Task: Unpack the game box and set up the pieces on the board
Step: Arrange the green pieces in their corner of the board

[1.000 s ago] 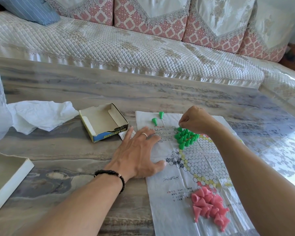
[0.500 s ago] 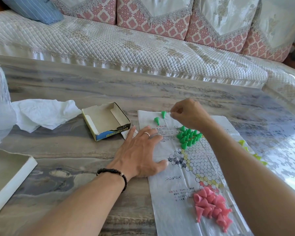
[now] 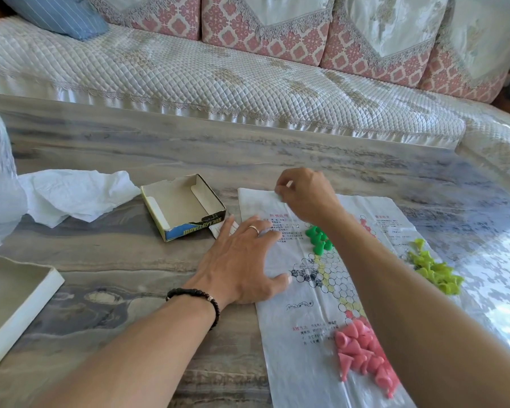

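The left hand (image 3: 242,266) lies spread flat on the thin, slippery board sheet (image 3: 304,343), the right hand (image 3: 305,195) pinches something unclear beyond it; light green cones (image 3: 318,240) between them likely need fingertip grips

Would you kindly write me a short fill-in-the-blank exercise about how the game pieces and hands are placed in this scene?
1. The left hand lies flat on the board sheet, and one finger wears a ____.
2. The heap at the sheet's near end consists of ____ pieces.
3. The open game box holds ____ pieces.
4. The yellow-green pieces lie to the ____ of the right forearm.

Missing words: ring; pink; no; right
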### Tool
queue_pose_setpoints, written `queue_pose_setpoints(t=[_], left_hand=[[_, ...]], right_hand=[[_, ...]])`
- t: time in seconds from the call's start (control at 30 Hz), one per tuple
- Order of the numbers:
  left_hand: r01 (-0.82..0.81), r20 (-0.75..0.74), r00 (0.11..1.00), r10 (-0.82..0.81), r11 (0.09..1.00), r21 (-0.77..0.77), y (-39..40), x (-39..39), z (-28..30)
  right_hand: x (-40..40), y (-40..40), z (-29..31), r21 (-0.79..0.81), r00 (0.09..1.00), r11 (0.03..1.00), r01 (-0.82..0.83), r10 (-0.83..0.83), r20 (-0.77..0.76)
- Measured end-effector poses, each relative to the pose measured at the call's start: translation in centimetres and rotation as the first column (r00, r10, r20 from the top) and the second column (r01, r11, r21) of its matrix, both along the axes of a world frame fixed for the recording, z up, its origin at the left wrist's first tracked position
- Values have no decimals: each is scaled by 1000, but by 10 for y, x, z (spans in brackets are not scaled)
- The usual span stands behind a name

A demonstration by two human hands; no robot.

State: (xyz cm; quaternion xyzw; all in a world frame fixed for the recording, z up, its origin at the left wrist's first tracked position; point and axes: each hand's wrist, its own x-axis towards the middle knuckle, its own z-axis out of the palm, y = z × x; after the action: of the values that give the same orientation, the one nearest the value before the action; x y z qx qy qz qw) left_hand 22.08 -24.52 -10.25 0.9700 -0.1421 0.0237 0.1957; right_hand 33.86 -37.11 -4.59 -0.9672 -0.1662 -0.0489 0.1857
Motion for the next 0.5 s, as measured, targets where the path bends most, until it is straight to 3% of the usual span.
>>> queue_pose_setpoints(t=[0.23,0.37,0.5], left_hand=[[-2,-10,1000,2,1000,-12,0,-1,0],[-4,-16,1000,3,1000,-18,0,-1,0],[1,-20,1000,-1,1000,-14,0,-1,1]], right_hand=[[-6,-36,23,185,995,979,80,-69,-67],[-4,-52,29,192,991,972,132,-131,-21],[-8,-58,33,131,998,989,66,-66,-2]])
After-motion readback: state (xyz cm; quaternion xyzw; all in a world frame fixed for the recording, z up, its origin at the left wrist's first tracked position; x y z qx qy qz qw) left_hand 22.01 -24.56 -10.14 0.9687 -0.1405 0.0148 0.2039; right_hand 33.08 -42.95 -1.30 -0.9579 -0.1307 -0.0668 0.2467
